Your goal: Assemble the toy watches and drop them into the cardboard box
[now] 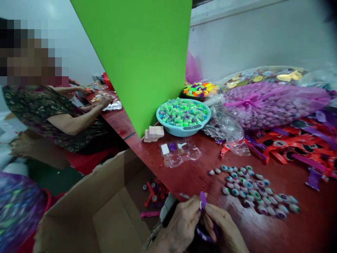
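Note:
At the table's front edge, my left hand [183, 219] and my right hand [221, 221] are close together, both closed on a purple plastic strap [203, 199]. One end of the strap sticks up between my fingertips, and a curved part hangs below my palms. My fingers hide its middle. Just beyond my right hand, many small toy eyeballs [248, 184] with blue, green and purple irises lie loose on the table. Farther right is a heap of orange and purple watch-like straps [284, 142] with round holders.
An open cardboard box [86, 200] stands left of my hands, with orange and pink straps [155, 195] inside. On the red table [168, 177] are a clear tray [179, 158], a blue basin [184, 131] of small capsules and a pink bag [273, 102]. A green pillar [137, 59] separates me from a co-worker [52, 119].

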### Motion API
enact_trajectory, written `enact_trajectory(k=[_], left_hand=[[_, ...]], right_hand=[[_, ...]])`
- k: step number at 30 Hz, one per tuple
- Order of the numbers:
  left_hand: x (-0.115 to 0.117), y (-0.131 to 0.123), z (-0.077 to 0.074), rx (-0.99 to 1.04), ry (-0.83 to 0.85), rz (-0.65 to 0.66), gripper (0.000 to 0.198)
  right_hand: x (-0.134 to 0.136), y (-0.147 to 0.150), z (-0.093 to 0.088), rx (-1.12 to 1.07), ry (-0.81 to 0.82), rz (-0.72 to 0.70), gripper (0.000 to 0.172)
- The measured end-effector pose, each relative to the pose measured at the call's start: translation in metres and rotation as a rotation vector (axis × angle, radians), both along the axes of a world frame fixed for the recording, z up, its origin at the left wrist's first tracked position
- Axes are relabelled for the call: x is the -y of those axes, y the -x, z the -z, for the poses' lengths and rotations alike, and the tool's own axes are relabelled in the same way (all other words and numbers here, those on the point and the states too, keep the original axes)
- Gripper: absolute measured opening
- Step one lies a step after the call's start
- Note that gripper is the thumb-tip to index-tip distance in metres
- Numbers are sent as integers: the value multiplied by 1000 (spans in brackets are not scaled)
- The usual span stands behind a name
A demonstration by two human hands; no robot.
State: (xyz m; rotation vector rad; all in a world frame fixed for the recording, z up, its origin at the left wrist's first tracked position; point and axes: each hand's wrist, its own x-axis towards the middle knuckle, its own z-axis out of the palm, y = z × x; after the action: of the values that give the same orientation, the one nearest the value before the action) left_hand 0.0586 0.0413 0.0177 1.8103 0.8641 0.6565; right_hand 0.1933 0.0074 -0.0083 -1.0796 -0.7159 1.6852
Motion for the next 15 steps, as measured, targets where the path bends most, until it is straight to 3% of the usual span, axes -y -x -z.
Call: enact_trajectory(k=[3,9,15], left_hand=[[1,3,-2,22,-21,17,42],[2,10,9,113,188,-185,39],[2,13,16,167,278,-226,40]], right_hand=[[-2,7,-4,-6,-8,47,53],[-2,20,-6,52,-28,41,53],[3,23,-7,93,-13,22,57]])
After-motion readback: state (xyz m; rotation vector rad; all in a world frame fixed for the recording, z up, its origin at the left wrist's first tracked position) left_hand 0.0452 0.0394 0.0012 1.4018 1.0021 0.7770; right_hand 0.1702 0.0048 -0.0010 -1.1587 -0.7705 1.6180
